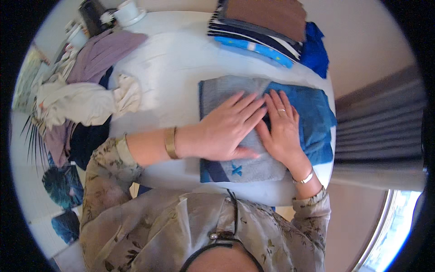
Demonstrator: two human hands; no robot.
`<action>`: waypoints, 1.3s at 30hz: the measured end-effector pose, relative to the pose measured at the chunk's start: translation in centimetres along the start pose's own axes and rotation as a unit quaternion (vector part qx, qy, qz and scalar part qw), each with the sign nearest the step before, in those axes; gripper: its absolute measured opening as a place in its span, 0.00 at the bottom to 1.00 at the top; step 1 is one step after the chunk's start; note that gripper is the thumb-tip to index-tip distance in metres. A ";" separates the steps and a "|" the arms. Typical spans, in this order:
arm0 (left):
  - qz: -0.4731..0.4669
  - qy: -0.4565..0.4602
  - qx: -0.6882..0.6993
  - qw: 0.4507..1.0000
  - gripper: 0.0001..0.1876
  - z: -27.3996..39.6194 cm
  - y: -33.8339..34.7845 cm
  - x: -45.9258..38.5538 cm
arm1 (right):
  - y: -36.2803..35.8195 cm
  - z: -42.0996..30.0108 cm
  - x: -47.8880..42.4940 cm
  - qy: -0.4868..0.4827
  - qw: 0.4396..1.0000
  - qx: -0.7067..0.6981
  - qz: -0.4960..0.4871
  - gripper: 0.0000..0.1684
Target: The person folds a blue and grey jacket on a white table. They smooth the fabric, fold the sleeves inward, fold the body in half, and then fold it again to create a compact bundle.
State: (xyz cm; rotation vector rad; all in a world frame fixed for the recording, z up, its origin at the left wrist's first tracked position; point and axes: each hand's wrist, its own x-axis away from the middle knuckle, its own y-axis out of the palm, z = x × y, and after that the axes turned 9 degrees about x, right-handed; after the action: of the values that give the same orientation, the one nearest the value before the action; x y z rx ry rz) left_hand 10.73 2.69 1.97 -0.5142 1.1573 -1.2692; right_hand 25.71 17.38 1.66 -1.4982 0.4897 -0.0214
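Note:
A grey and blue garment [278,173] lies partly folded on the white table near its right edge, its grey part on the left and its blue part on the right. A small blue mark shows on the grey cloth. My left hand [226,125] rests flat on the grey part, fingers pointing up and right. My right hand [280,127], with a ring on one finger, lies palm down where grey meets blue. The fingertips of both hands are close together. Neither hand grasps the cloth.
Folded clothes [261,17] are stacked at the table's far right, a blue cloth [314,51] beside them. Loose garments, a cream one [78,102] and a mauve one [105,51], heap at the left. A white cup on a saucer [127,13] stands behind. A dark curtain [380,125] hangs at right.

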 end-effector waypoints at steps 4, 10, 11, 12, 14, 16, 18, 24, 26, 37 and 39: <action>-0.040 0.000 -0.027 0.999 0.49 -0.1 0.3 0.5 | 0.4 0.9 -0.4 -0.005 0.999 -0.032 0.014 0.30; -0.064 0.014 -0.044 0.997 0.47 -0.3 0.1 0.1 | 1.4 1.9 -0.2 0.039 0.998 -0.036 0.042 0.28; -0.068 0.015 -0.045 0.997 0.47 -0.3 0.0 0.1 | 1.5 2.2 -0.2 0.043 0.997 -0.049 0.043 0.28; -0.071 0.015 -0.045 0.996 0.47 -0.3 0.0 0.1 | 1.4 2.5 -0.3 0.043 0.996 -0.075 0.035 0.29; -0.074 0.017 -0.045 0.996 0.47 -0.4 -0.2 0.0 | 1.0 3.7 -0.5 0.052 0.996 -0.064 0.043 0.29; -0.075 0.019 -0.047 0.996 0.47 -0.4 -0.2 -0.1 | 1.7 5.5 -0.6 0.054 0.994 -0.072 0.060 0.30; -0.077 0.018 -0.047 0.996 0.47 -0.4 -0.3 -0.1 | 3.0 5.7 -0.8 0.072 0.987 -0.105 0.094 0.31; -0.126 -0.007 0.006 0.992 0.43 -2.4 -2.6 -0.4 | 4.7 3.8 -1.5 0.141 0.967 -0.151 0.148 0.32; -0.160 -0.038 0.032 0.986 0.42 -3.2 -4.1 -0.8 | 4.4 3.1 -2.0 0.153 0.957 -0.203 0.138 0.33; -0.091 -0.028 -0.124 0.988 0.48 1.8 0.2 -1.0 | -1.7 7.9 -1.6 0.218 0.928 -0.302 -0.007 0.23; -0.096 -0.031 -0.123 0.987 0.48 1.9 0.1 -1.2 | -2.0 7.9 -1.6 0.215 0.926 -0.307 -0.047 0.23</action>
State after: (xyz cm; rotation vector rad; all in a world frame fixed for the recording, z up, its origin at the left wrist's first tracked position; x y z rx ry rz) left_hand 12.55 3.24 3.10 -0.8603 1.2420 -1.2698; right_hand 27.36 25.20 4.00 -2.1482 0.8266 -0.3022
